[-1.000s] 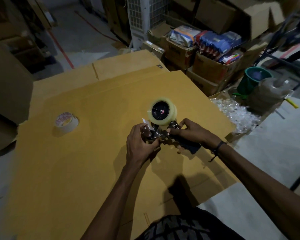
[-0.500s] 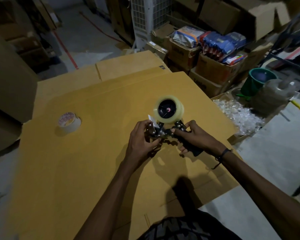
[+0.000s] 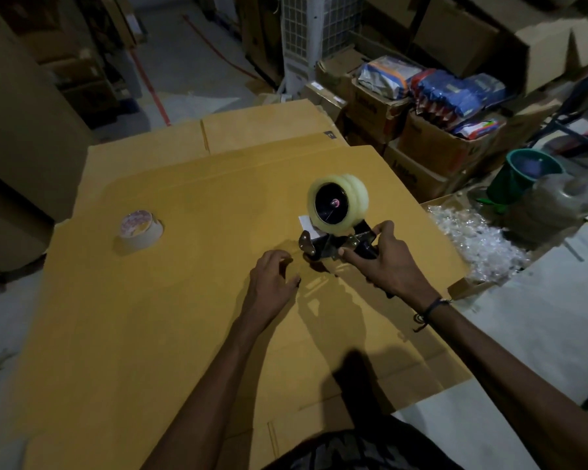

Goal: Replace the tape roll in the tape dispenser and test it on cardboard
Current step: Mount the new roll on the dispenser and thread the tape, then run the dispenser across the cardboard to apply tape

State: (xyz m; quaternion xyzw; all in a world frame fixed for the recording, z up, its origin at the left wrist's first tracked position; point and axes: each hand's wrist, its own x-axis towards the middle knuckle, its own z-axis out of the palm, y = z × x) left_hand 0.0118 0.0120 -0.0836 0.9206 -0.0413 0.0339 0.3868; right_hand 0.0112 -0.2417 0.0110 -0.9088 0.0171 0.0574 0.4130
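- The tape dispenser (image 3: pixel 336 244) sits right of the frame's centre, held just above the cardboard sheet (image 3: pixel 150 317); whether its front end touches the sheet cannot be told.
- A clear tape roll (image 3: pixel 337 202) is mounted on the dispenser, upright, its dark hub facing the camera.
- A short white tab (image 3: pixel 305 223) shows at the roll's lower left edge, above the dispenser's metal front plate.
- The right hand (image 3: pixel 391 262) is clenched around the dispenser's handle, directly right of and below the roll.
- The left hand (image 3: pixel 274 279) is released, fingers loosely curled, grasping nothing; it lies low over the cardboard just left of and below the dispenser's front end, apart from it.
- A glossy strip (image 3: pixel 314 290) lies on the cardboard between the 2 hands.
- A 2nd roll (image 3: pixel 139 228), lying flat, rests on the cardboard at centre left, well apart from both hands.
- A green bucket (image 3: pixel 520 178) stands at the right of the frame.
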